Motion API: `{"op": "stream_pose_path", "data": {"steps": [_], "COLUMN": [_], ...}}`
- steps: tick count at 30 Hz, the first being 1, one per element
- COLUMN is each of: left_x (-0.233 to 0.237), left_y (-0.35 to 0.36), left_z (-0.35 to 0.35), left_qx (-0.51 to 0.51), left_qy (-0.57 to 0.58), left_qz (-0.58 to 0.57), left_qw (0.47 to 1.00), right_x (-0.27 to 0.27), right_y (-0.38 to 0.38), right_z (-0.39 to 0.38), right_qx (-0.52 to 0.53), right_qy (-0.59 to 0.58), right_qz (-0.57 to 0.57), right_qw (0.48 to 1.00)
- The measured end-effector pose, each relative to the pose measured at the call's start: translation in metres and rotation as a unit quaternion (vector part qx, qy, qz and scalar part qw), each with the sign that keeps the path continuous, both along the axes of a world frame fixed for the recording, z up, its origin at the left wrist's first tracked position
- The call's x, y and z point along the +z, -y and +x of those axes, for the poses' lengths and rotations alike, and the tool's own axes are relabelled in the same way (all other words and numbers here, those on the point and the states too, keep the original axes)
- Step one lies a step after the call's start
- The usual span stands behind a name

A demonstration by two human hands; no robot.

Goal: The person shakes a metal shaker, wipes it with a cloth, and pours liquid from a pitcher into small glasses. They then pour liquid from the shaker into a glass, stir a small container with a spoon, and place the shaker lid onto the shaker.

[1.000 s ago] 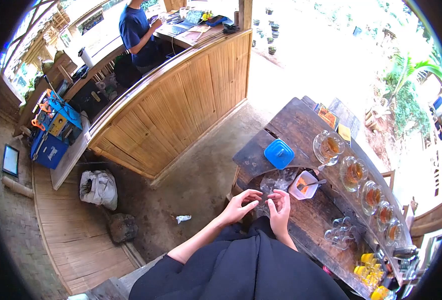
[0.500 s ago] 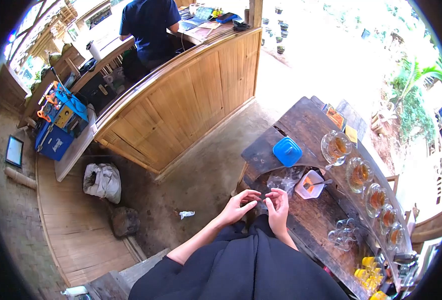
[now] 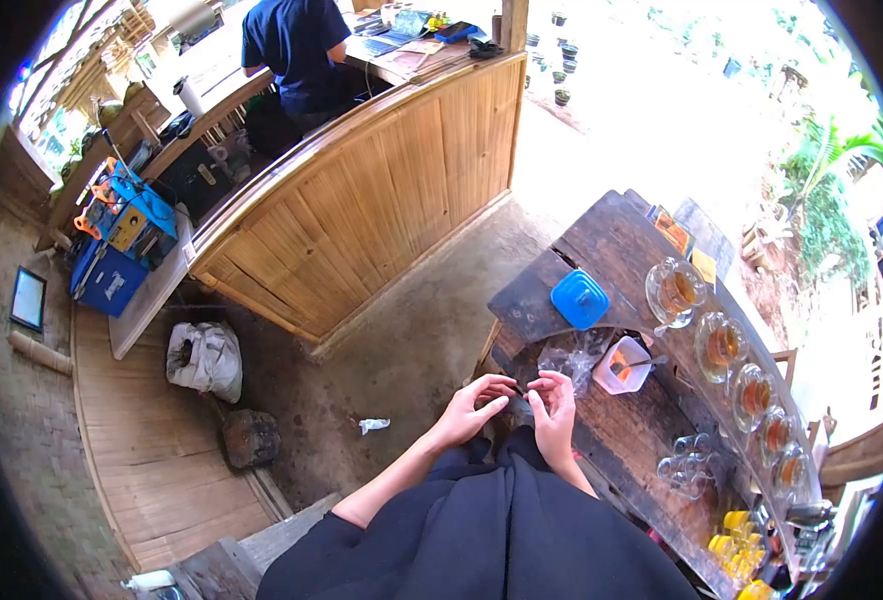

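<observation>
My left hand (image 3: 472,410) and my right hand (image 3: 554,412) are in front of my dark clothing, fingertips almost meeting. Both have curled fingers with the thumbs drawn in, as in a loose pinch. A small dark thing shows between the fingertips, too small to name. Just right of my right hand, a clear plastic bag (image 3: 565,362) lies crumpled on the wooden table (image 3: 617,440). Beside the bag stands a white tub (image 3: 620,378) with orange contents and a spoon in it. A blue lid (image 3: 580,299) rests on the raised wooden top.
Several glass cups of tea on saucers (image 3: 722,347) line the table's curved outer ledge. Upturned glasses (image 3: 687,468) and yellow-patterned glasses (image 3: 739,550) stand lower down. A person in a dark shirt (image 3: 297,50) sits behind the wooden counter (image 3: 382,190). A white sack (image 3: 207,360) is on the left.
My hands have stayed in nearly the same place, with the fingertips shifting slightly. The spoon in the white tub appears turned a little, and the view has moved slightly.
</observation>
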State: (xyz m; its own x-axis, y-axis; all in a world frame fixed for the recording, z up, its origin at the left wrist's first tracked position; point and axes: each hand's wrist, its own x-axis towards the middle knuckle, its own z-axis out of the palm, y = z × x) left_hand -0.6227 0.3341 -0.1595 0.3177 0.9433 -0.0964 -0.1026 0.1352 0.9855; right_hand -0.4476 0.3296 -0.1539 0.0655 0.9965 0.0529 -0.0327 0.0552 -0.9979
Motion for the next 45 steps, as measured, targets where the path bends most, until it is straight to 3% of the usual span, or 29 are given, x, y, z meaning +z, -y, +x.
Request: {"op": "stream_pose_path", "data": {"steps": [12, 21, 27, 31, 34, 40, 45], "left_x": [0.000, 0.003, 0.005, 0.011, 0.010, 0.017, 0.001], "left_y": [0.000, -0.002, 0.015, 0.025, 0.036, 0.101, 0.161], "left_z": [0.014, 0.079, 0.138, 0.192, 0.241, 0.299, 0.343], "left_qx": [-0.057, -0.152, -0.204, -0.298, -0.304, -0.313, -0.389], "left_qy": [-0.007, -0.009, -0.004, -0.002, -0.044, 0.002, 0.024], "left_qz": [-0.019, -0.006, 0.022, -0.039, 0.020, -0.041, -0.023], "left_qw": [0.998, 0.988, 0.979, 0.954, 0.951, 0.949, 0.921], "right_x": [-0.005, -0.006, -0.006, -0.013, -0.010, 0.003, -0.008], "right_y": [0.013, 0.048, 0.101, 0.141, 0.170, 0.239, 0.307], "right_z": [0.012, 0.076, 0.122, 0.156, 0.180, 0.231, 0.282], "right_qx": [-0.047, -0.150, -0.199, -0.214, -0.229, -0.267, -0.320], "right_qy": [0.005, 0.001, -0.034, -0.048, -0.027, -0.053, -0.083], "right_qz": [0.002, -0.002, -0.062, -0.053, -0.063, -0.044, -0.027], "right_qw": [0.999, 0.989, 0.977, 0.974, 0.971, 0.961, 0.943]}}
